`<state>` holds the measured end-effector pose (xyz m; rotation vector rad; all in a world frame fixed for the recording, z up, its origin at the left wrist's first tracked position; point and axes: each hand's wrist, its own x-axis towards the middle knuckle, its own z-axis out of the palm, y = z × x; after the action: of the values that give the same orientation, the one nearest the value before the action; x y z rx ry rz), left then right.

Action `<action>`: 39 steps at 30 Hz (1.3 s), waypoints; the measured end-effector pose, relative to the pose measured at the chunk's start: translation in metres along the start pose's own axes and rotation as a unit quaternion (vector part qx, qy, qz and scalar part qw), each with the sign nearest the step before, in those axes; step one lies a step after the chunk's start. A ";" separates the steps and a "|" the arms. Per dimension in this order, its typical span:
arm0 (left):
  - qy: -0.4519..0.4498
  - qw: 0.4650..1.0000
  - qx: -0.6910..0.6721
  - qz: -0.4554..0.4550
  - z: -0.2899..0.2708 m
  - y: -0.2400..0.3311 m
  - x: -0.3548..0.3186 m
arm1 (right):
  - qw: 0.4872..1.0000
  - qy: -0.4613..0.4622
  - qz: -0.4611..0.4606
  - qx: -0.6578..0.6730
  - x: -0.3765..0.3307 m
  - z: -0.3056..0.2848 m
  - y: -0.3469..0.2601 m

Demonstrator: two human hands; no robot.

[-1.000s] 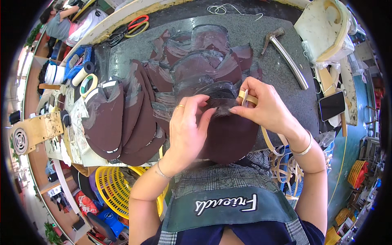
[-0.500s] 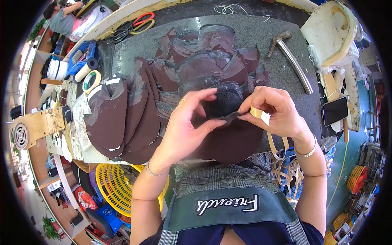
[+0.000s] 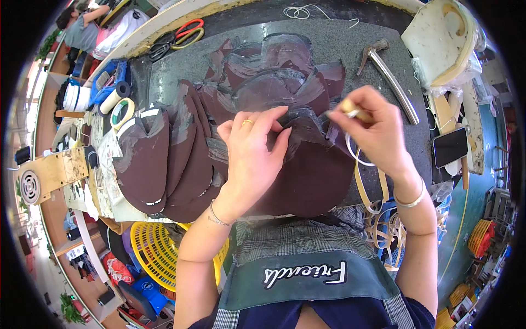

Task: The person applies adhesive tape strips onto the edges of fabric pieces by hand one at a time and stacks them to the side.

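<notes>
Under my hands at the table's near edge lies a dark maroon cut piece (image 3: pixel 315 181) of flat, leather-like material, its upper edge lifted and folded. My left hand (image 3: pixel 253 156) is closed, thumb and fingers pinching that edge from the left. My right hand (image 3: pixel 375 129), slightly blurred, is held just right of the piece, its fingers closed on a narrow cream tape strip (image 3: pixel 359 113). From this hand the strip hangs in a long loop (image 3: pixel 361 186) past the table edge. More maroon pieces with grey smeared edges overlap in a pile (image 3: pixel 285 88) beyond my hands and in a fanned stack (image 3: pixel 143 164) at left.
A hammer (image 3: pixel 392 82) lies right on the dark slab, near a phone (image 3: pixel 450 149). Scissors (image 3: pixel 178 39) are at the back left, by tape rolls (image 3: pixel 123 113). A yellow basket (image 3: pixel 156 252) stands below the left edge. Another person (image 3: pixel 87 33) sits far left.
My right hand has moved up and right, away from the piece's edge, drawing the strip with it. My left hand has turned inward, its fingers nearer together on the edge.
</notes>
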<state>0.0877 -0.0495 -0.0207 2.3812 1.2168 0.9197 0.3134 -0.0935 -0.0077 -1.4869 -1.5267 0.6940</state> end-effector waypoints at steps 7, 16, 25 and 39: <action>0.036 0.998 0.049 0.017 0.007 -0.005 0.003 | 0.946 0.238 0.173 -0.138 -0.019 -0.105 0.000; -0.100 0.983 0.036 0.149 -0.009 0.037 -0.041 | 0.980 -0.018 0.169 -0.106 -0.023 -0.065 0.008; -0.263 0.958 0.085 0.076 0.008 0.025 -0.074 | 0.983 -0.090 0.136 -0.086 0.004 -0.006 0.012; -0.270 0.950 0.120 0.101 0.009 0.027 -0.073 | 0.965 -0.158 0.207 0.010 -0.010 -0.033 -0.033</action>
<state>0.0783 -0.1244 -0.0420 2.7254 0.9193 0.1326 0.3255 -0.1138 0.0338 -1.7646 -1.4407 1.2382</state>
